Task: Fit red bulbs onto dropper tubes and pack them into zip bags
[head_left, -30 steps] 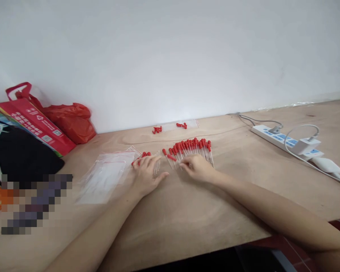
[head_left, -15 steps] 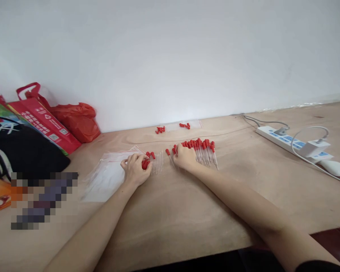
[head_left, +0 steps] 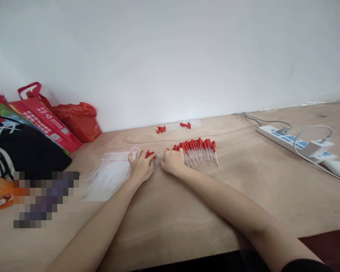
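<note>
My left hand (head_left: 141, 165) rests on the table by a few loose red caps (head_left: 150, 154), its fingers spread over them. Between my hands lies a row of clear thin tubes (head_left: 158, 162) without caps. My right hand (head_left: 172, 160) is closed at the right end of this row, and what its fingers hold is hidden. To its right, several tubes with red caps (head_left: 201, 148) lie side by side, caps toward the wall. A clear plastic bag (head_left: 104, 181) lies flat left of my left hand.
More red caps (head_left: 160, 129) and a small clear bag (head_left: 174, 125) lie near the wall. At the right is a white power strip (head_left: 283, 139) with cables. A red bag (head_left: 49, 122), a red plastic bag (head_left: 79, 121) and a black bag (head_left: 28, 151) fill the left side.
My right hand has moved left from the capped tubes to the uncapped row. My left hand has shifted slightly, with its fingers now more spread.
</note>
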`<state>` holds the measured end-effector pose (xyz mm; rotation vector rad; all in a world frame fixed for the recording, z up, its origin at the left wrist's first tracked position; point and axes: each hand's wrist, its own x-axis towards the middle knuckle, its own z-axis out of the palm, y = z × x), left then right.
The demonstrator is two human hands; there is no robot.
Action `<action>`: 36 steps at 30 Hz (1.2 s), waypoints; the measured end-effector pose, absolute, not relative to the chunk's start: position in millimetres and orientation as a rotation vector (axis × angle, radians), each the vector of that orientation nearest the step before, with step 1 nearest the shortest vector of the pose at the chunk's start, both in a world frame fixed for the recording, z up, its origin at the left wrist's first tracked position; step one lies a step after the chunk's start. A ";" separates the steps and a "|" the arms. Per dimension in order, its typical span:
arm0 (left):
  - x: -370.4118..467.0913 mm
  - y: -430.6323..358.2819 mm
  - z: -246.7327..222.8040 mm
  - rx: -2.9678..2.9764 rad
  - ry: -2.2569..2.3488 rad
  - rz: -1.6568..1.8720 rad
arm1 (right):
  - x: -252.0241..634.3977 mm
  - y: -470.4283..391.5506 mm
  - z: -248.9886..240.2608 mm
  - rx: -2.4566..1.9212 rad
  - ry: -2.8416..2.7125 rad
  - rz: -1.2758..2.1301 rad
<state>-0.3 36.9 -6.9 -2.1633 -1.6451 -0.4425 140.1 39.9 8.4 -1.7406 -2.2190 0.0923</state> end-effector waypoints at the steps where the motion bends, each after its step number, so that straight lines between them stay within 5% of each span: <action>1: -0.6 36.9 -7.0 -2.165 -1.640 -0.447 | 137.4 41.1 8.8 -1.759 -2.216 0.111; 17: -6.6 40.2 -8.7 -2.209 -1.649 -0.691 | 131.8 43.7 14.7 -1.802 -2.202 0.206; 26: -5.1 39.0 -6.4 -2.173 -1.668 -0.645 | 205.4 7.6 -3.1 -1.528 -2.149 0.020; 36: -8.8 41.1 0.7 -2.321 -1.524 -0.876 | 275.7 -13.4 -22.6 -1.257 -2.146 0.202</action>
